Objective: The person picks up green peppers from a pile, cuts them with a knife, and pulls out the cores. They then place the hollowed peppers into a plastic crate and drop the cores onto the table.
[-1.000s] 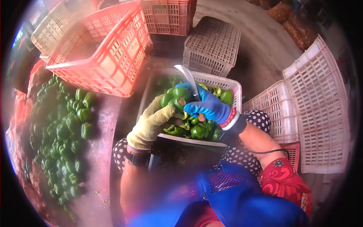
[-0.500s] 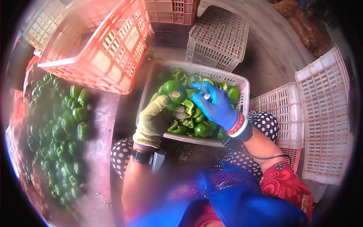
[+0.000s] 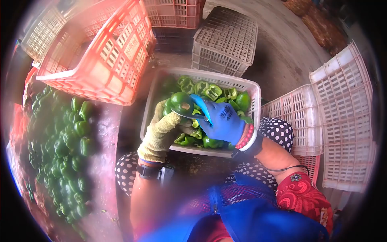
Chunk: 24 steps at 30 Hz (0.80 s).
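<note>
Yellow-gloved, your left hand (image 3: 161, 127) grasps a green pepper (image 3: 182, 103); your blue-gloved right hand (image 3: 219, 121) clasps a knife (image 3: 188, 114) against it, above the crate (image 3: 201, 151).

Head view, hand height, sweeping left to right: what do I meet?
Heap of green peppers → yellow-gloved left hand → blue-gloved right hand → tall white crate at the far right.

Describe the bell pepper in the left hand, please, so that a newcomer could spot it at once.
Find the pale plastic crate of green peppers by the knees. Above it, the left hand, in a pale yellow knit glove, holds the green bell pepper. Its brown patch, just above a curved knife, sets it apart.
</note>
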Tool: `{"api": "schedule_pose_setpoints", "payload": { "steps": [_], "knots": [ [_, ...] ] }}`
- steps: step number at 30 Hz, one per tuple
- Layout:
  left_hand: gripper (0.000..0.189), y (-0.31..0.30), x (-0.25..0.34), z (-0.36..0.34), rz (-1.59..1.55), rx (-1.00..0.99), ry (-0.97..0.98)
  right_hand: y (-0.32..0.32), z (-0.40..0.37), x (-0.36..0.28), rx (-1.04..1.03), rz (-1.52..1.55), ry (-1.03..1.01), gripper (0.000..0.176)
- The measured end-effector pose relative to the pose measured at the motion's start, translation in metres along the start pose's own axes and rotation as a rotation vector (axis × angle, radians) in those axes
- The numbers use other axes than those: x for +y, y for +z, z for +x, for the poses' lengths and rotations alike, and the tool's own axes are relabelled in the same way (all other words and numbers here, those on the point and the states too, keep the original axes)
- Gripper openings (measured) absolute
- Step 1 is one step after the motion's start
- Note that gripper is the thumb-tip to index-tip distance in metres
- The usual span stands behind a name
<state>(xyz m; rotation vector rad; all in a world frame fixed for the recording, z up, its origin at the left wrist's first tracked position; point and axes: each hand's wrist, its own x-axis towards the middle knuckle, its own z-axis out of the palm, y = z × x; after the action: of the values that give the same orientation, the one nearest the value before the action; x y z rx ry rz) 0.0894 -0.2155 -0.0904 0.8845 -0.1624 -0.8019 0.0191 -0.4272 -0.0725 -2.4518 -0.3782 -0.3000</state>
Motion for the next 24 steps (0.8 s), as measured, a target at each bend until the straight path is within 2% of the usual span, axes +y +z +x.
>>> {"api": "schedule_pose_setpoints", "payload": {
  "steps": [3,4,10,15,19,22,24],
  "knots": [
    [0.06,0.022,0.008,-0.012,0.027,0.168,-0.026,-0.004,0.0,-0.001,-0.04,-0.021,0.028,0.065],
    [0.057,0.019,0.008,-0.009,0.044,0.111,-0.033,-0.004,0.001,-0.001,-0.039,-0.036,0.038,0.065],
    [0.05,0.029,-0.002,-0.007,0.134,0.246,0.007,0.01,-0.002,0.0,-0.039,-0.157,0.14,0.068],
    [0.044,0.021,-0.012,-0.006,0.156,0.171,0.048,0.006,0.002,0.008,-0.079,-0.248,0.088,0.071],
    [0.045,0.019,-0.016,-0.008,0.048,0.158,0.001,0.003,0.001,0.021,-0.059,-0.204,0.007,0.074],
    [0.049,0.024,-0.019,-0.007,0.075,0.148,0.01,0.004,0.002,0.024,-0.039,-0.179,0.011,0.087],
    [0.051,0.027,-0.017,-0.005,0.102,0.137,0.014,0.004,0.007,0.025,-0.069,-0.211,0.043,0.088]
  ]
}}
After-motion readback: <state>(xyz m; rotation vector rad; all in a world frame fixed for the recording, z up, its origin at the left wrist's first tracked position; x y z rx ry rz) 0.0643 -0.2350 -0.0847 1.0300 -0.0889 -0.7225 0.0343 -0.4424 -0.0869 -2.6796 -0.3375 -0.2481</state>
